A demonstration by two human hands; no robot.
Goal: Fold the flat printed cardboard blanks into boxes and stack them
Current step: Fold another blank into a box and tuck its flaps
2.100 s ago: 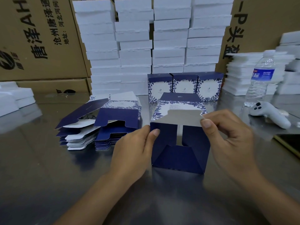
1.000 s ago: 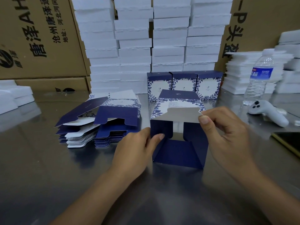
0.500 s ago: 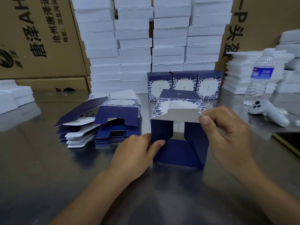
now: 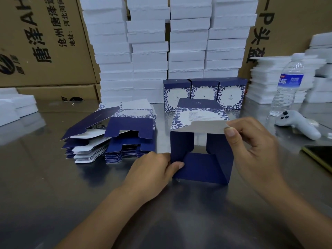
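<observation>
A half-folded navy box with blue floral print lies on its side on the steel table, its open end facing me. Two side flaps are turned in and the bottom flap lies out flat. My left hand pinches the box's lower left corner. My right hand grips the white top flap at its right end. To the left sit two piles of flat blanks. Three finished boxes stand in a row behind.
White foam trays are stacked high against brown cartons at the back, with more foam stacks at both sides. At the right are a water bottle, a white controller and a dark phone.
The bottom flap has been lowered, opening a gap into the box. My left hand slid down from the left side flap to the lower left corner. My right hand kept hold of the top flap.
</observation>
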